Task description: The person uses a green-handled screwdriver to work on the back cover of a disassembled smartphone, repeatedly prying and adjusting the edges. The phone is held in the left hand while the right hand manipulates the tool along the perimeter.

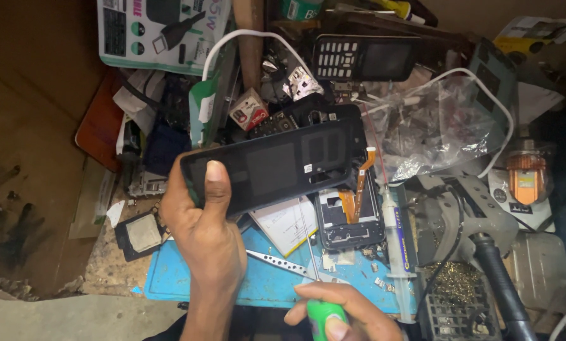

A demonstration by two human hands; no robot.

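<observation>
From the head view I see my left hand (201, 221) gripping the black screen panel (273, 165), lifted off the phone frame (349, 221), its orange flex cable (362, 173) still hanging. My right hand (343, 312) fingers close around the green screwdriver (321, 309). Separation looks nearly done.

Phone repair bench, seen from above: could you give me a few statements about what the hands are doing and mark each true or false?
1. The left hand holds up a dark phone screen panel. True.
2. The right hand grips a red-handled hammer. False: it holds a green-handled screwdriver.
3. An orange flex cable hangs from the panel's right end. True.
4. The mat under the hands is yellow. False: it is blue.
5. A keypad phone lies at the far side of the bench. True.
6. The syringe lies left of the left hand. False: it lies to the right, beside the opened phone frame.
</observation>
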